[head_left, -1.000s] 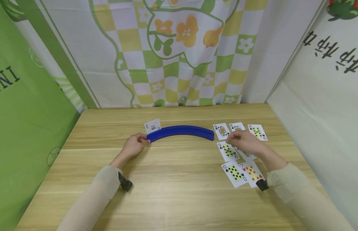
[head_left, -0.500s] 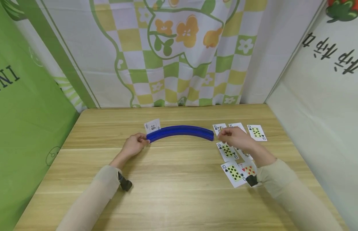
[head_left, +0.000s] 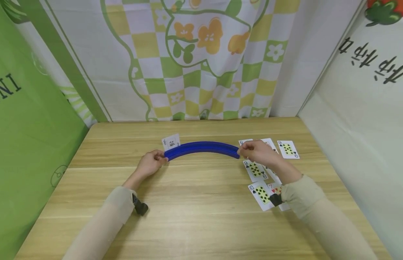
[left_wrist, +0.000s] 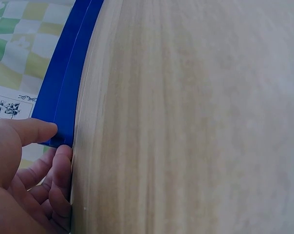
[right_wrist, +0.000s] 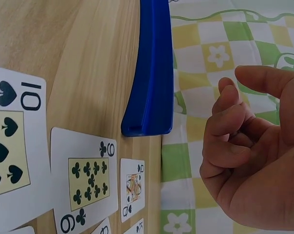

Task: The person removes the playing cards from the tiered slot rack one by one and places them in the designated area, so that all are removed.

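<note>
A curved blue card holder lies across the middle of the table. My left hand pinches its left end, the thumb on top and the fingers curled at the edge. Behind that end a joker card leans upright in the holder. My right hand hovers by the holder's right end, overlapping the cards there. In the right wrist view its fingers are loosely curled with nothing between them, thumb apart. It partly covers the queen of spades and the king card in the head view.
Face-up on the right lie the nine of spades, nine of clubs, ten of spades and seven of hearts, with another card partly hidden under the right arm. A checked curtain hangs behind the wooden table.
My right hand has moved left from over the cards to the right end of the card holder. The left hand, holder and joker card have stayed in place.
</note>
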`<state>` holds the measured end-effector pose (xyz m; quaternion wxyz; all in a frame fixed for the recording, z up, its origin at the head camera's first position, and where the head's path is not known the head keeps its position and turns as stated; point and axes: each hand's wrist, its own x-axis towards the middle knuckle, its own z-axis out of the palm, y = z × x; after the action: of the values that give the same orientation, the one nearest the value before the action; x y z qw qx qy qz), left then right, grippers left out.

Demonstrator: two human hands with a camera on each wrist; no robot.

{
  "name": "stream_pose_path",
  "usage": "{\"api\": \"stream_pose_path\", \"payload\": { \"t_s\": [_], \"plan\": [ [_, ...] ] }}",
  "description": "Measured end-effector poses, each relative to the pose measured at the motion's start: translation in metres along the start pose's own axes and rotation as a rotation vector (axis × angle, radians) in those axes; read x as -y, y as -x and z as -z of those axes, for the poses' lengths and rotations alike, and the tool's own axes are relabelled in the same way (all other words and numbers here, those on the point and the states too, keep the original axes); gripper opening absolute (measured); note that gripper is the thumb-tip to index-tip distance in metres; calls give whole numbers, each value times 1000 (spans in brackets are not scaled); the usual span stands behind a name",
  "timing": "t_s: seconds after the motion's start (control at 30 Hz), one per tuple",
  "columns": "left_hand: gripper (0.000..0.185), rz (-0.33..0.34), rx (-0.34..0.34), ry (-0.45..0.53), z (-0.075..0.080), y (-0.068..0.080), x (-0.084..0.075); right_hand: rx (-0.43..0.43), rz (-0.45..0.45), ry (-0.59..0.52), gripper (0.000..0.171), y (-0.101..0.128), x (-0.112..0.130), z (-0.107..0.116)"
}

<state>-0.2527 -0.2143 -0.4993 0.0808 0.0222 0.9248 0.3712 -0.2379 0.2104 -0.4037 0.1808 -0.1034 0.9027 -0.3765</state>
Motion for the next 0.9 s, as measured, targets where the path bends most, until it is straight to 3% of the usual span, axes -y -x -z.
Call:
{"api": "stream_pose_path", "payload": {
  "t_s": [0.6,0.9],
  "plan": [
    [40,4,-14,14,-1,2,-2,17,35,-124,29,-19,18,-13],
    [40,3,-15,10,0,3,-3,-4,26,-104,25,-27,23,-19]
  ]
}}
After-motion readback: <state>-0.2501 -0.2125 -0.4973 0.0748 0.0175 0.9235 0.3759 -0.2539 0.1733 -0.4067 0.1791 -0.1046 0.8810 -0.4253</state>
